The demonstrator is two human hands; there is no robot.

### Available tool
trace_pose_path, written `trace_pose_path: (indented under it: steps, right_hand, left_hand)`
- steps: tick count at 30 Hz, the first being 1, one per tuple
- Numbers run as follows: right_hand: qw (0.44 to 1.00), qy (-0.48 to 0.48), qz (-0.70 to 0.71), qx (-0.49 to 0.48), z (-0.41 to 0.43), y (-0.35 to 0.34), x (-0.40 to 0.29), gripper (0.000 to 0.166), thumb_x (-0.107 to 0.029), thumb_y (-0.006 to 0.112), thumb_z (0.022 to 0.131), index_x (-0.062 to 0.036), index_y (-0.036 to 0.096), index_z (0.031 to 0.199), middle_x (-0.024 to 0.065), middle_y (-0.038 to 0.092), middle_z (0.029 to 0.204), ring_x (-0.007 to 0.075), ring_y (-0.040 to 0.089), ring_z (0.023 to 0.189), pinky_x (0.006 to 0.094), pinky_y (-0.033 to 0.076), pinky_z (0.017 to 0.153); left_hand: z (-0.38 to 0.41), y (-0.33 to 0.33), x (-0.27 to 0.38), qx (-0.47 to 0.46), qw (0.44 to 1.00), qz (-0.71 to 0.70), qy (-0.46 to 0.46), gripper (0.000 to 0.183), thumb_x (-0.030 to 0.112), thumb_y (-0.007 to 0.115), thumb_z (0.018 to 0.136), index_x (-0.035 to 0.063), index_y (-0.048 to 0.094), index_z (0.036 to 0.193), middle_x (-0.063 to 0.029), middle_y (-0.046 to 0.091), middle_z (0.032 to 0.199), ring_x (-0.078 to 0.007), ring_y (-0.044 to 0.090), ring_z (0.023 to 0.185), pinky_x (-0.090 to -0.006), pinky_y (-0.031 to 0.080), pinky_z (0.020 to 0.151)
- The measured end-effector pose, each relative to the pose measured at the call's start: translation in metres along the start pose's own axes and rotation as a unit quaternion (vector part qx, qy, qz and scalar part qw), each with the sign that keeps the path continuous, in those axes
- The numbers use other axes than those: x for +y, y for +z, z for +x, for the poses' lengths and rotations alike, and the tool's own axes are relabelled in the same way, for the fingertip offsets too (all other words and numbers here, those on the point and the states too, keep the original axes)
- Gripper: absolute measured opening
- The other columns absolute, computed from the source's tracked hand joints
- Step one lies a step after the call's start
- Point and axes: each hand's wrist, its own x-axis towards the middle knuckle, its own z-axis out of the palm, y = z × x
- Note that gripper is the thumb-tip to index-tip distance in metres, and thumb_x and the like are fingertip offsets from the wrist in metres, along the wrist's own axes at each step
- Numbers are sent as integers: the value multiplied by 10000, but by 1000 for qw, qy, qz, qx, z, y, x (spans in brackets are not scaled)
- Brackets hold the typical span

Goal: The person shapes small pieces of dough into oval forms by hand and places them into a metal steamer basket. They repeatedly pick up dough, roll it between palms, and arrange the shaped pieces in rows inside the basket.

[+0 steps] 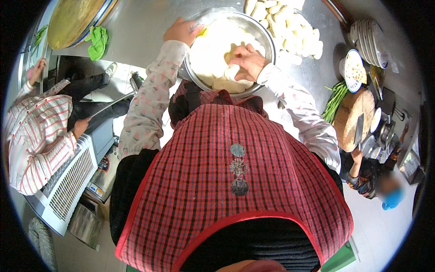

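Before me is a round steel bowl (pixel 270 42) of pale, smooth dough pieces (pixel 226 85), much of them washed out by bright light. My left hand (pixel 181 32) holds the bowl's left rim, its fingertips by a small yellow patch inside. My right hand (pixel 249 63) reaches over the right side into the bowl, thumb and fingers curled around a dough piece. Clear plastic film seems to lie along the far rim. Right of the bowl, many elongated dough pieces (pixel 294 30) lie heaped on the steel table (pixel 146 30).
At left are a large round board (pixel 73 20), a green cloth (pixel 98 42) and a person in a striped shirt (pixel 44 136) holding a long handle. At right stand stacked plates (pixel 368 44), a bowl of chopped food (pixel 353 69), green stalks (pixel 336 100), a chopping block (pixel 350 119) and a person holding a cleaver (pixel 359 131).
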Motion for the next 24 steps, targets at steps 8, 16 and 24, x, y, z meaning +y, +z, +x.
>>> trace_pose_path:
  steps: [8, 16, 24]
  right_hand:
    - [996, -10, -29, 85, -8, 4, -5, 663, -345, 881, 481, -299, 644, 1098, -27, 447, 1292, 303, 379, 1187, 520, 332, 936]
    - [997, -43, -36, 53, 8, -3, -4, 559, -337, 862, 534, -210, 627, 1024, -29, 509, 1157, 224, 406, 1190, 510, 372, 885]
    - [995, -74, -54, 25, 1, 3, -13, 401, -240, 769, 674, -153, 607, 1031, 8, 531, 1085, 206, 484, 1088, 503, 420, 847]
  left_hand:
    - [13, 8, -8, 3, 999, 3, 39, 516, 583, 510, 885, 143, 699, 1075, -121, 622, 965, -295, 619, 911, -402, 497, 789]
    - [13, -4, 0, -21, 999, 28, 22, 571, 622, 510, 872, 123, 697, 1076, -103, 608, 956, -276, 629, 861, -382, 506, 774]
    - [6, -4, 7, -60, 998, 15, 8, 539, 631, 521, 855, 153, 702, 1026, -78, 590, 928, -280, 630, 835, -397, 513, 721]
